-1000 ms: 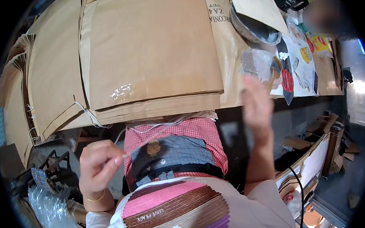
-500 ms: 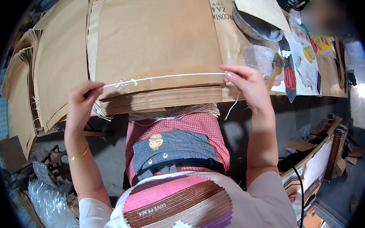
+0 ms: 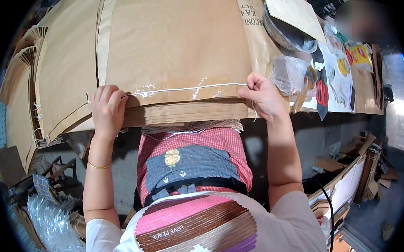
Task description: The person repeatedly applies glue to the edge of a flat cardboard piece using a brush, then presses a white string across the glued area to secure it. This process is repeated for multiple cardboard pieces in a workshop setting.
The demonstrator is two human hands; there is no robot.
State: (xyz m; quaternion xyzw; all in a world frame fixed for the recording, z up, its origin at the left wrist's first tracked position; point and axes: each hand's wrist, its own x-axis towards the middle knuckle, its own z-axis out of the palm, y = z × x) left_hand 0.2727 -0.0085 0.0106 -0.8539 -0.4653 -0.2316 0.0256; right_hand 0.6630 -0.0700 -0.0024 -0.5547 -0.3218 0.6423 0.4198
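Note:
A thin white string (image 3: 181,88) runs straight across the near edge of the top sheet in a stack of brown paper sheets (image 3: 178,39). My left hand (image 3: 107,110) is closed on the string's left end, down at the paper's front edge. At the other end, my right hand (image 3: 265,98) pinches the string between thumb and fingers, and a short loose tail hangs below it. Shiny whitish smears, perhaps glue, show along the paper beside the string. Layered edges of the sheets (image 3: 184,112) show under the top one. More loose strings (image 3: 197,126) lie across my lap.
On the right are a dark basin (image 3: 284,37) under a pale board, a plastic-wrapped bundle (image 3: 290,73), red-handled scissors (image 3: 321,93) and a yellow packet (image 3: 359,54). Further brown paper stacks (image 3: 21,80) stand at the left. Clear plastic strips (image 3: 49,227) lie low at left.
Both hands have come down onto the paper, the left moving right. The string, held taut just above the sheet before, now lies along its near edge. More shiny smears show.

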